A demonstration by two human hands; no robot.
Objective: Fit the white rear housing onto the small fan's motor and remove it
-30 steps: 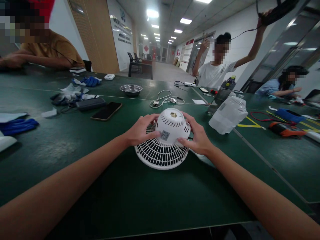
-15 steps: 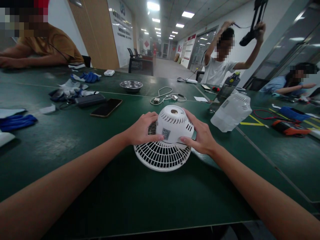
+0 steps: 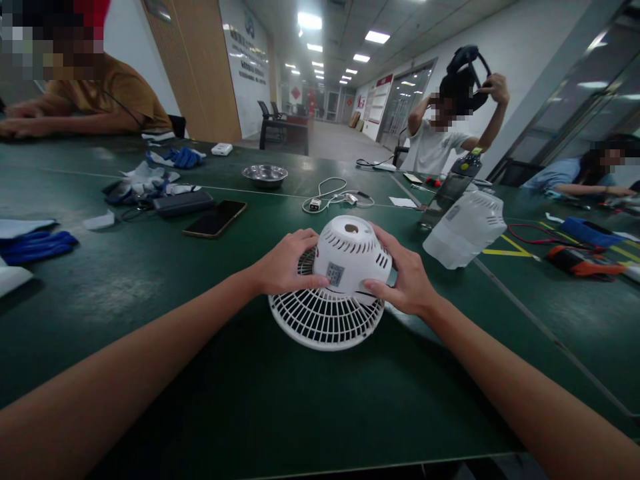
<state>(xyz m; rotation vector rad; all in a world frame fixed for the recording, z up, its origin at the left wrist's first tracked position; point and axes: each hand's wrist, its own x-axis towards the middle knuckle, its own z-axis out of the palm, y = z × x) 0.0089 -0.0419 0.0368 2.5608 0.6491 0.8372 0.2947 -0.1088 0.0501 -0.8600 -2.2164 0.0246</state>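
Note:
A white plastic fan motor housing (image 3: 353, 257) with side vents, a grey label and a round hole on top sits over a white round fan grille (image 3: 327, 323), which lies on the green table. My left hand (image 3: 295, 263) grips the housing from the left, its thumb beside the label. From the right, my right hand (image 3: 403, 273) is closed round the same housing, thumb on the front and fingers behind. A dark gap shows along the housing's lower edge. My fingers hide part of the grille's back.
Behind the fan lie a white cable (image 3: 337, 197) and a metal bowl (image 3: 265, 175). A phone (image 3: 215, 219) and blue gloves (image 3: 37, 248) are left. To the right stand a translucent plastic container (image 3: 465, 230), a bottle (image 3: 453, 187) and an orange meter (image 3: 583, 262). Several people sit around the table.
My hands keep their grip on the housing, and the view has shifted slightly. Across the table, a person has lowered a black headset onto the head.

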